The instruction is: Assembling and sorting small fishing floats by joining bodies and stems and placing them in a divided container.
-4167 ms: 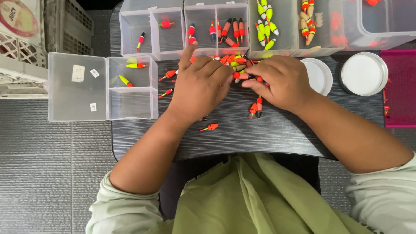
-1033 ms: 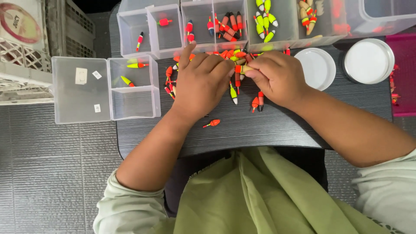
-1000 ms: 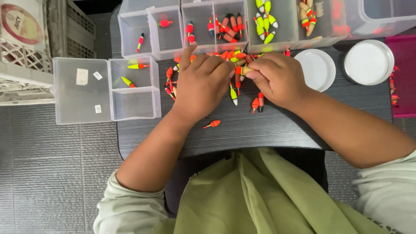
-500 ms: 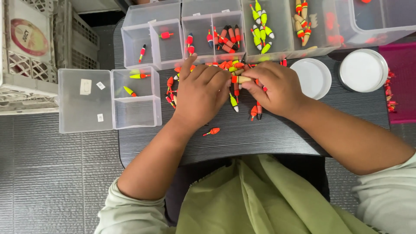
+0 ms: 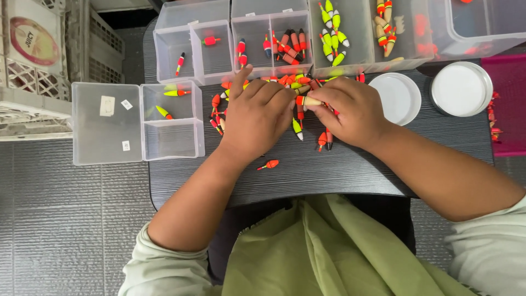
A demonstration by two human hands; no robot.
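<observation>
My left hand (image 5: 256, 118) lies palm down over a heap of small fishing floats (image 5: 219, 107) on the dark table (image 5: 350, 170), fingers curled among them. My right hand (image 5: 350, 109) pinches an orange-and-tan float (image 5: 307, 101) between thumb and fingertips, touching the left hand's fingertips. More floats, orange, red and yellow-green, lie around both hands. One orange float (image 5: 269, 164) lies apart near the table's front.
Clear divided boxes (image 5: 219, 49) with sorted floats line the table's far edge. A small clear box (image 5: 170, 120) with its open lid overhangs the left edge. Two round white lids (image 5: 399, 97) stand right. A pink tray (image 5: 509, 104) is far right; white crates (image 5: 33, 71) are left.
The view has shifted slightly. My right hand has picked an orange-and-tan float out of the heap; my left hand stays on the heap.
</observation>
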